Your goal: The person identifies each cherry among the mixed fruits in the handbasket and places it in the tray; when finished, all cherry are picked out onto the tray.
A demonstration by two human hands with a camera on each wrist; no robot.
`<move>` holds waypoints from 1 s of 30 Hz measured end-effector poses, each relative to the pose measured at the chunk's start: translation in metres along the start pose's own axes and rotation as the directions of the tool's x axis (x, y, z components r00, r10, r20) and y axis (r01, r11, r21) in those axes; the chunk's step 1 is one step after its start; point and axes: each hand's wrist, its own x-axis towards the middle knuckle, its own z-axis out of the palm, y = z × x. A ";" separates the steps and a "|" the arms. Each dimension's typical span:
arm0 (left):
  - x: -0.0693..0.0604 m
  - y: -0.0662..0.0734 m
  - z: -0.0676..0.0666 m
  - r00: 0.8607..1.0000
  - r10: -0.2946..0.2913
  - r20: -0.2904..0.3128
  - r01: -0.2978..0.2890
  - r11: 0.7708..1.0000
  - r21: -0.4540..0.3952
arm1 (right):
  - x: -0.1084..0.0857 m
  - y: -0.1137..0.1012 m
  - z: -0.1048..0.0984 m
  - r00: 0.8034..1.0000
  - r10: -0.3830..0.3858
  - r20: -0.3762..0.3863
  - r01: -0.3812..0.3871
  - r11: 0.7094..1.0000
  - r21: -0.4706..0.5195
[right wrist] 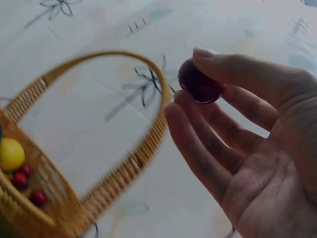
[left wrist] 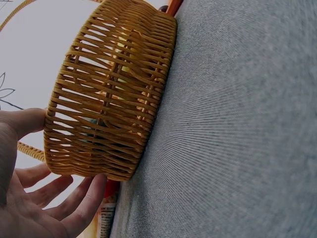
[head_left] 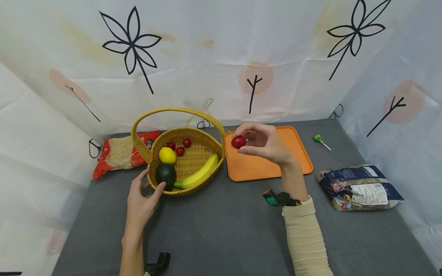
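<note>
With hands well apart above a dark bench (head_left: pixel 221 234), a person holds a wicker basket (head_left: pixel 191 158) by its near side, left hand (head_left: pixel 141 203) set with thumb and fingers around it, while the right hand (head_left: pixel 265 143) pinches a round red fruit (head_left: pixel 238 142) between thumb and fingertips. The fruit hangs in midair, apart from the basket, with an orange tray (head_left: pixel 253 170) beneath or just beyond the right hand. Six pieces already lie inside, close to the left hand: a dark green fruit (head_left: pixel 165 176) beside the thumb, a yellow fruit (head_left: pixel 167 155), three small red fruits (head_left: pixel 187 143) and a banana (head_left: pixel 197 175). The work looks nearly done, judging by the one piece left outside, though whether it is going in or coming out cannot be told. A red bag (head_left: pixel 119 153) lies past the left hand; a lollipop (head_left: pixel 317 138) and a blue bag (head_left: pixel 362 189) sit to the right hand's right
</note>
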 end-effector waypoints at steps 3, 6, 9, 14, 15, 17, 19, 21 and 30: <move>0.000 0.000 0.000 1.000 -0.002 0.000 0.002 1.000 0.001 | -0.011 0.014 -0.026 0.985 0.042 -0.166 -0.045 0.999 -0.015; -0.001 0.000 0.000 1.000 -0.006 0.002 0.006 1.000 -0.001 | -0.021 0.033 -0.050 0.927 0.144 -0.347 -0.185 0.979 -0.087; -0.001 0.000 0.000 1.000 -0.007 0.002 0.007 1.000 0.001 | -0.031 0.056 -0.068 0.842 0.259 -0.473 -0.381 0.906 -0.184; -0.001 0.001 -0.001 1.000 -0.012 -0.001 0.012 1.000 0.014 | -0.041 0.097 -0.087 0.746 0.385 -0.544 -0.614 0.713 -0.337; -0.001 0.001 -0.001 1.000 -0.014 -0.001 0.014 1.000 0.016 | -0.042 0.104 -0.089 0.733 0.395 -0.553 -0.638 0.682 -0.357; -0.001 0.001 -0.002 1.000 -0.014 0.001 0.014 1.000 0.017 | -0.043 0.113 -0.091 0.716 0.405 -0.568 -0.663 0.648 -0.374; -0.002 0.001 -0.002 1.000 -0.015 0.003 0.015 1.000 0.015 | -0.043 0.119 -0.091 0.707 0.406 -0.579 -0.674 0.634 -0.379; -0.002 0.001 -0.002 1.000 -0.014 0.004 0.014 1.000 0.013 | -0.043 0.122 -0.090 0.705 0.407 -0.582 -0.679 0.625 -0.385; 0.000 0.002 -0.001 1.000 -0.012 0.011 0.012 1.000 0.010 | -0.049 0.119 -0.093 0.713 0.426 -0.557 -0.682 0.606 -0.410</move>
